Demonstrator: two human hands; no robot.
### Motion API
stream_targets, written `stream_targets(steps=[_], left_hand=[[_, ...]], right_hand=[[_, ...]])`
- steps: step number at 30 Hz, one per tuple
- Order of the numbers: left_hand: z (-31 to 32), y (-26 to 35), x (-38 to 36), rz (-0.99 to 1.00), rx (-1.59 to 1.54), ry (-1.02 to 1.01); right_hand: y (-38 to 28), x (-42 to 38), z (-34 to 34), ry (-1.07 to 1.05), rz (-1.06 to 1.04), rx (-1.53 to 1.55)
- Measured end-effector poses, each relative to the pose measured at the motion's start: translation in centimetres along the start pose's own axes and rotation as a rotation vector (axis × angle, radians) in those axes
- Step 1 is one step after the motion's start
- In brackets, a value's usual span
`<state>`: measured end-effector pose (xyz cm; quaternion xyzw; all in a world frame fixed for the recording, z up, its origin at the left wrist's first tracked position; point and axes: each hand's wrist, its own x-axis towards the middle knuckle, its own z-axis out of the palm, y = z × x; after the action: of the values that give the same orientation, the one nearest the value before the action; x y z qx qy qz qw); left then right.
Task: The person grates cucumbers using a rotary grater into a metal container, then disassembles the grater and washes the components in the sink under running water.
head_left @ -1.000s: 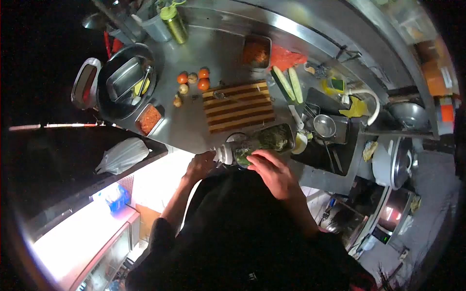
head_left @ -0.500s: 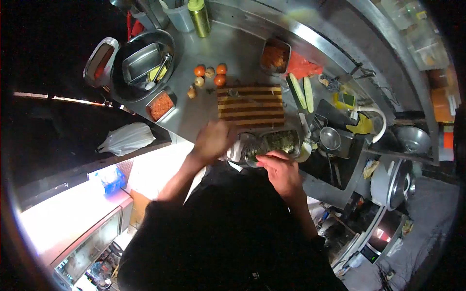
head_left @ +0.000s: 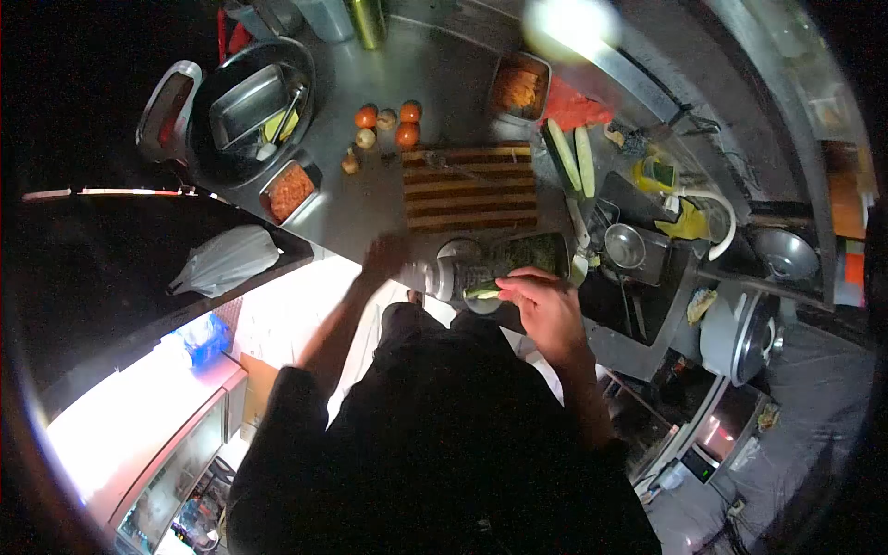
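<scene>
My right hand (head_left: 546, 307) pinches a pale green strip of vegetable (head_left: 483, 291) between thumb and fingers, over the near edge of a metal grinder-like device (head_left: 446, 276). At that device's left side is my left hand (head_left: 383, 259), smeared by motion, its fingers indistinct. Just beyond the right hand lies a metal tray (head_left: 566, 248) of dark green shredded stuff. A striped wooden cutting board (head_left: 470, 205) is behind both, with a clear utensil on its far edge.
Tomatoes (head_left: 407, 135) and onions (head_left: 351, 162) lie left of the board. Halved green squash or cucumbers (head_left: 585, 162) rest at right, near a strainer (head_left: 624, 246). A tray of orange-red mince (head_left: 289, 192) sits at the counter's left edge, beside a large dark basin (head_left: 307, 74).
My left hand has shifted slightly left and down and is more blurred. The green strip in my right hand shows more plainly. The whole view has shifted a little.
</scene>
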<state>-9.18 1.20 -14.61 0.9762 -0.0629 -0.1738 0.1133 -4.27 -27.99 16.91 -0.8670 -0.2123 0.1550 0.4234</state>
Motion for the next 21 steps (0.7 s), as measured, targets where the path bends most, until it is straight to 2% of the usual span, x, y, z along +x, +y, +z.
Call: stream_targets(steps=[1, 2, 4, 5, 6, 7, 9, 11, 12, 14, 15, 16, 17, 18, 19, 20, 21], left_hand=[[-8.4, 1.5, 2.2, -0.004, 0.055, -0.078], [-9.1, 0.2, 3.7, 0.147, 0.141, 0.27], [-15.0, 1.8, 3.0, 0.122, -0.103, 0.425], [-21.8, 5.4, 1.0, -0.046, -0.425, 0.216], [-23.6, 7.7, -1.8, -0.015, -0.387, 0.177], [-23.9, 9.6, -5.0, 0.022, -0.347, 0.141], [-21.6, 12.5, -11.5, 0.272, -0.064, 0.767], [-18.6, 11.7, -14.9, 0.432, -0.141, 0.623], [-15.6, 10.8, -16.0, 0.378, -0.048, 0.555], [-7.8, 9.1, -16.7, 0.266, 0.14, 0.418], [-4.8, 7.9, -14.7, 0.192, 0.071, 0.485], [-2.4, 6.4, -12.0, 0.172, 0.145, 0.511], [-0.6, 3.8, -8.3, 0.229, 0.163, 0.622], [0.4, 1.4, -3.2, 0.024, -0.03, 0.02], [2.0, -0.9, 0.4, 0.006, 0.036, 0.124], [-5.1, 0.4, 2.2, 0.077, 0.267, 0.366], [-9.5, 1.2, 2.8, 0.014, -0.094, 0.309]], right_hand=[[-0.2, -0.1, 0.0, -0.023, 0.005, -0.002], [-0.5, -0.1, -0.2, -0.046, 0.01, -0.005], [-0.8, -0.1, -0.4, -0.07, -0.016, -0.02], [-0.9, -0.2, -0.3, -0.07, -0.042, -0.028], [-0.9, -0.3, -0.1, -0.07, -0.064, -0.035], [-1.2, -0.2, -0.1, -0.087, -0.066, -0.136], [-2.0, -0.2, -0.3, -0.133, -0.062, -0.342], [-2.0, -0.1, 0.3, -0.109, -0.045, -0.169], [-1.9, -0.1, 0.6, -0.097, -0.038, -0.083], [-1.5, 0.1, 1.0, -0.072, -0.036, -0.105], [-1.4, 0.3, 1.1, -0.057, -0.037, -0.118], [-1.3, 0.5, 1.1, -0.068, -0.035, -0.115], [-1.3, 0.7, 1.0, -0.078, -0.032, -0.113], [-1.3, 0.8, 1.0, -0.09, -0.027, -0.11], [-1.1, 0.8, 1.3, -0.086, -0.027, -0.107], [-0.7, 0.8, 1.6, -0.086, -0.028, -0.106], [-0.5, 0.6, 1.7, -0.091, -0.031, -0.105]])
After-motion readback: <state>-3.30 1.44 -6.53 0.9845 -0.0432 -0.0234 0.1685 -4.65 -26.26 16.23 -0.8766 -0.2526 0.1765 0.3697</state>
